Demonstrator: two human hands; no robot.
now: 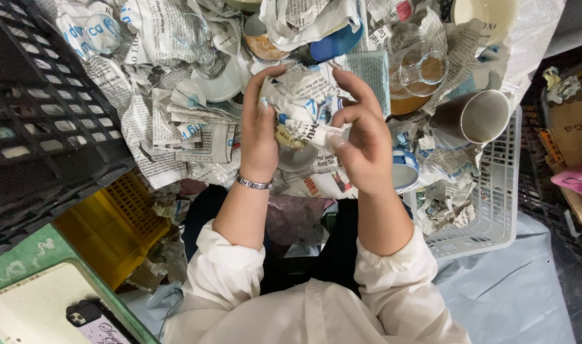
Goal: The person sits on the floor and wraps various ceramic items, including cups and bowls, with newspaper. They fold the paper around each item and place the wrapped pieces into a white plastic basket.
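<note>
Between both hands sits a small object wrapped in crumpled newspaper [302, 105], its rounded lower part showing under the paper. My left hand [260, 130] grips its left side, with a silver bracelet on the wrist. My right hand [362, 137] holds the right side and pinches a loose flap of the paper near the middle. White sleeves cover both forearms.
A white plastic basket [498, 204] holds newspaper, a brown mug [472, 116], a clear glass cup [421, 70] and bowls. A black crate [39, 108] stands left, a yellow crate [109, 226] below it. A phone [90, 322] lies bottom left, a stemmed glass [198, 41] at the top.
</note>
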